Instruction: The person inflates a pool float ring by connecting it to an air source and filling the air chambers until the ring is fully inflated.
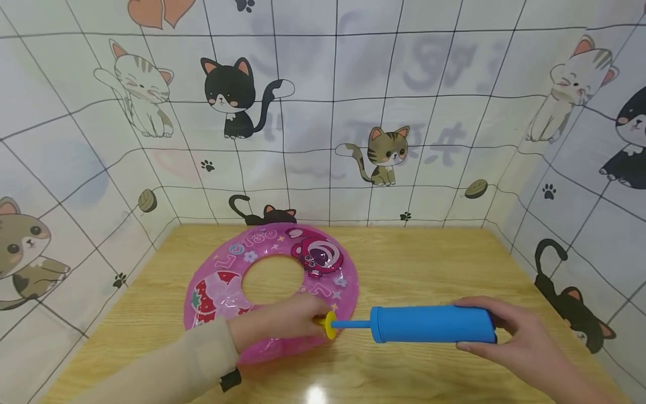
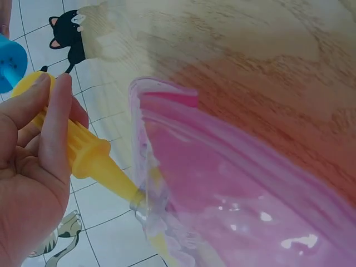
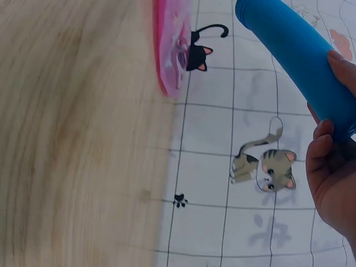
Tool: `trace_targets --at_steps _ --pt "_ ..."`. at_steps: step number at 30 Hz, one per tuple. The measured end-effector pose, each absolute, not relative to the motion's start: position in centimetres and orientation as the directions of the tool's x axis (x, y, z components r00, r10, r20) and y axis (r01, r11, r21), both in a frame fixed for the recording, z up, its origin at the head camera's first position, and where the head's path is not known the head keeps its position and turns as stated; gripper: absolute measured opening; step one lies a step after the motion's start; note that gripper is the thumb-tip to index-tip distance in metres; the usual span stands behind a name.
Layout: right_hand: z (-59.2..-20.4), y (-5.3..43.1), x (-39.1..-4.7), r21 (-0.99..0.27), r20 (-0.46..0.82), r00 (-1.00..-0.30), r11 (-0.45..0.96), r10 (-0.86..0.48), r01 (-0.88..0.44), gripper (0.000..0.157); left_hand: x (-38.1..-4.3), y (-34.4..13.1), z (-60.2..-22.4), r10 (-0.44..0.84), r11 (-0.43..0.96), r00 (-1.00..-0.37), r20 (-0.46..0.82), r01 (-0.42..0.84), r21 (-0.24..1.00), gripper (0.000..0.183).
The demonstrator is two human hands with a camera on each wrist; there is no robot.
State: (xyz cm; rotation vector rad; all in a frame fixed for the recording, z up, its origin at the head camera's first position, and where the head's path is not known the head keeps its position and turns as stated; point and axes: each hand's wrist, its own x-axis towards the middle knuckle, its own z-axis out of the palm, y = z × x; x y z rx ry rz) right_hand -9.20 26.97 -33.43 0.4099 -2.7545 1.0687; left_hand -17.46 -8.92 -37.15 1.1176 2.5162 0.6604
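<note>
A pink inflatable swim ring [image 1: 222, 264] with bear and strawberry prints lies on the table, looking plump. My left hand [image 1: 298, 317] pinches the yellow nozzle [image 2: 89, 158] of a hand pump; in the left wrist view its tip sits at the ring's clear valve [image 2: 142, 208]. From the yellow end a thin blue rod [image 1: 353, 324] runs to the blue pump barrel [image 1: 429, 324]. My right hand [image 1: 520, 331] grips the barrel's far end, thumb and fingers on opposite sides. The pump is held level above the table, and the palm partly hides its end.
The wooden table [image 1: 414, 264] meets a white tiled-pattern backdrop [image 1: 313, 73] printed with cartoon cats, which rises at the back and both sides. A bright light reflection shows near the table's front edge.
</note>
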Motion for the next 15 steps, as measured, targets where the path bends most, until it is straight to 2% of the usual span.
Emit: trace_targets --at_steps 15 --pt "-34.8 22.5 -10.2 -0.76 0.234 -0.946 0.565 -0.225 -0.322 0.051 -16.9 -8.2 -37.0 0.74 0.601 -0.669 -0.067 0.613 0.513 0.01"
